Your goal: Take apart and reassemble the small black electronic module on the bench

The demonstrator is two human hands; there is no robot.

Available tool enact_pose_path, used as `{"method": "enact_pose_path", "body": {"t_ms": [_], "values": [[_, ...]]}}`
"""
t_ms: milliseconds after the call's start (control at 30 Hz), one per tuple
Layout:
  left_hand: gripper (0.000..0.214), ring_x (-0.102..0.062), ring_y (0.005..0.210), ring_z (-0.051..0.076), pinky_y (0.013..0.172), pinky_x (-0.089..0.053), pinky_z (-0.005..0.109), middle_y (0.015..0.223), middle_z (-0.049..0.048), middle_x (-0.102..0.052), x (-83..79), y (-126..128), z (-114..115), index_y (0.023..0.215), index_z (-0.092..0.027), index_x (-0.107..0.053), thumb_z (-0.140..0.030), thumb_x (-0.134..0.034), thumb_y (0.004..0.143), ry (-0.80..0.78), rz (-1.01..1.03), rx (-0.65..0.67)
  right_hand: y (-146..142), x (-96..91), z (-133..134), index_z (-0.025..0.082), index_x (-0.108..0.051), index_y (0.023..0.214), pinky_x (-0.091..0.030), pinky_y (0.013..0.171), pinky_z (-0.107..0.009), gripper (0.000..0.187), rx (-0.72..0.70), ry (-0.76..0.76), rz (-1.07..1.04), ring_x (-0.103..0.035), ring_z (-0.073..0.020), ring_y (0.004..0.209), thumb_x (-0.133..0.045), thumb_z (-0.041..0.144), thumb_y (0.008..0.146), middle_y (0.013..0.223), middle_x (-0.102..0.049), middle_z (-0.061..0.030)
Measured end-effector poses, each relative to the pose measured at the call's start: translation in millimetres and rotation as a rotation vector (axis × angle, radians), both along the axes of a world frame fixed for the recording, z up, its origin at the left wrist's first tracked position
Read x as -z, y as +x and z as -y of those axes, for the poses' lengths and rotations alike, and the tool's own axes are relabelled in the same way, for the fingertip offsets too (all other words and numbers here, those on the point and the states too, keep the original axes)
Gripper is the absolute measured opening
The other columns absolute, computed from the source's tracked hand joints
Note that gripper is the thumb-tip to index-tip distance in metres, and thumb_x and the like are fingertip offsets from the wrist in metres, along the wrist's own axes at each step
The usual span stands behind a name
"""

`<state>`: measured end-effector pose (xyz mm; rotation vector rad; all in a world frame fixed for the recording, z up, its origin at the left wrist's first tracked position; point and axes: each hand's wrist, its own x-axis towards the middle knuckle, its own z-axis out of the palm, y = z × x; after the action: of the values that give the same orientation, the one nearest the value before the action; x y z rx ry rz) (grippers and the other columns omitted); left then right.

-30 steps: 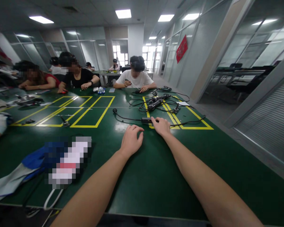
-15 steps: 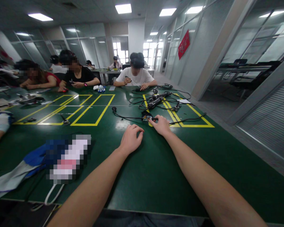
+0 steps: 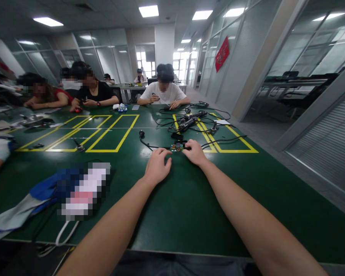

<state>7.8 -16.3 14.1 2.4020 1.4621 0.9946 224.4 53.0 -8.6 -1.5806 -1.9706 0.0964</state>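
Note:
A small circuit board [image 3: 177,148] with coloured parts lies in front of me, with black cables running out on both sides. At its right end, my right hand [image 3: 194,153] has thumb and fingers closed on the board's edge, where the cable joins. My left hand [image 3: 158,165] is beside the left end, thumb apart from the curved fingers, holding nothing that I can see. Just behind the board sits a black casing piece [image 3: 177,136]. The left cable leads to a black plug [image 3: 142,133]; the right cable [image 3: 227,140] trails across the yellow tape.
Black tools with tangled cords [image 3: 189,122] lie beyond the board on the green table [image 3: 172,214]. A blue-and-white cloth [image 3: 43,195] and a blurred pale item [image 3: 87,189] are at left. A co-worker in white [image 3: 164,92] sits opposite; others sit at far left.
The black casing piece has come apart from the circuit board and now lies behind it. My left hand has moved slightly forward and left. The plug has shifted a little right.

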Motion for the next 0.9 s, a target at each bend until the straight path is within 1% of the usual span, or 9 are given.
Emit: {"method": "enact_pose_path", "body": {"t_ms": [133, 233, 300, 367, 467, 567, 700, 800, 900], "values": [[0.055, -0.048, 0.150, 0.034, 0.126, -0.041, 0.055, 0.158, 0.0160, -0.057, 3.6, -3.6, -3.7, 0.150, -0.022, -0.057, -0.023, -0.064, 0.095, -0.008, -0.079, -0.065, 1.4, -0.3, 3.1, 0.024, -0.058, 0.060, -0.044, 0.083, -0.036, 0.022, -0.140, -0.032, 0.046, -0.058, -0.0243, 0.090, -0.059, 0.023, 0.082, 0.085, -0.064, -0.0056], [0.066, -0.041, 0.157, 0.037, 0.126, -0.034, 0.063, 0.163, 0.0181, -0.052, 8.9, -4.3, -5.0, 0.160, -0.023, -0.045, -0.029, -0.065, 0.097, -0.096, -0.174, -0.081, 2.1, 0.2, 4.1, 0.024, -0.058, 0.060, -0.044, 0.082, -0.036, 0.021, -0.175, -0.035, 0.032, -0.057, -0.0245, 0.089, -0.057, 0.023, 0.081, 0.084, -0.064, -0.0056], [0.056, -0.050, 0.148, 0.036, 0.125, -0.033, 0.065, 0.153, 0.0177, -0.062, 10.2, -3.5, -4.7, 0.154, -0.024, -0.053, -0.033, -0.063, 0.099, -0.109, -0.215, -0.095, 3.8, 0.7, 3.3, 0.024, -0.057, 0.061, -0.045, 0.083, -0.036, 0.021, -0.184, -0.034, -0.008, -0.058, -0.0250, 0.089, -0.055, 0.022, 0.081, 0.083, -0.064, -0.0055], [0.037, -0.061, 0.133, 0.035, 0.124, -0.034, 0.065, 0.135, 0.0160, -0.072, 7.7, -2.2, -3.5, 0.137, -0.024, -0.065, -0.035, -0.059, 0.102, -0.078, -0.247, -0.128, 6.1, 0.7, 1.9, 0.025, -0.060, 0.065, -0.047, 0.086, -0.036, 0.021, -0.177, -0.026, -0.071, -0.060, -0.0257, 0.092, -0.050, 0.020, 0.083, 0.085, -0.066, -0.0061], [0.027, -0.069, 0.116, 0.034, 0.116, -0.043, 0.060, 0.117, 0.0138, -0.077, -1.0, -0.6, -0.5, 0.118, -0.022, -0.073, -0.036, -0.053, 0.105, -0.062, -0.287, -0.142, 7.6, -0.4, 1.0, 0.023, -0.072, 0.084, -0.049, 0.096, -0.036, 0.031, -0.090, 0.024, -0.156, -0.062, -0.0270, 0.102, -0.043, 0.014, 0.085, 0.099, -0.071, -0.0087], [0.028, -0.073, 0.108, 0.033, 0.095, -0.057, 0.046, 0.117, 0.0123, -0.079, -9.3, 0.7, 3.6, 0.122, -0.024, -0.072, -0.037, -0.054, 0.106, -0.139, -0.312, -0.084, 3.2, -1.3, 3.8, 0.022, -0.079, 0.107, -0.047, 0.105, -0.041, 0.043, 0.050, 0.044, -0.145, -0.060, -0.0294, 0.118, -0.040, 0.014, 0.091, 0.123, -0.073, -0.0109], [0.027, -0.076, 0.106, 0.033, 0.086, -0.060, 0.043, 0.118, 0.0111, -0.080, -13.0, 2.8, 8.8, 0.123, -0.027, -0.073, -0.037, -0.053, 0.106, -0.203, -0.379, -0.055, -8.0, -1.7, 10.9, 0.026, -0.083, 0.111, -0.044, 0.110, -0.050, 0.045, 0.168, -0.022, -0.069, -0.053, -0.0341, 0.135, -0.039, 0.028, 0.105, 0.144, -0.068, -0.0100], [0.027, -0.077, 0.106, 0.033, 0.087, -0.060, 0.043, 0.117, 0.0114, -0.081, -12.5, 3.7, 9.9, 0.124, -0.027, -0.072, -0.036, -0.053, 0.107, -0.210, -0.407, -0.045, -13.6, -3.4, 15.0, 0.025, -0.083, 0.108, -0.042, 0.113, -0.051, 0.046, 0.152, -0.055, -0.003, -0.052, -0.0333, 0.139, -0.038, 0.033, 0.109, 0.146, -0.068, -0.0108], [0.028, -0.078, 0.105, 0.033, 0.087, -0.060, 0.043, 0.116, 0.0123, -0.081, -11.4, 3.6, 8.8, 0.125, -0.027, -0.071, -0.035, -0.052, 0.107, -0.213, -0.411, -0.053, -15.5, -5.5, 17.1, 0.024, -0.082, 0.106, -0.041, 0.111, -0.048, 0.045, 0.099, -0.082, 0.040, -0.058, -0.0306, 0.133, -0.038, 0.034, 0.111, 0.135, -0.075, -0.0108]]}}
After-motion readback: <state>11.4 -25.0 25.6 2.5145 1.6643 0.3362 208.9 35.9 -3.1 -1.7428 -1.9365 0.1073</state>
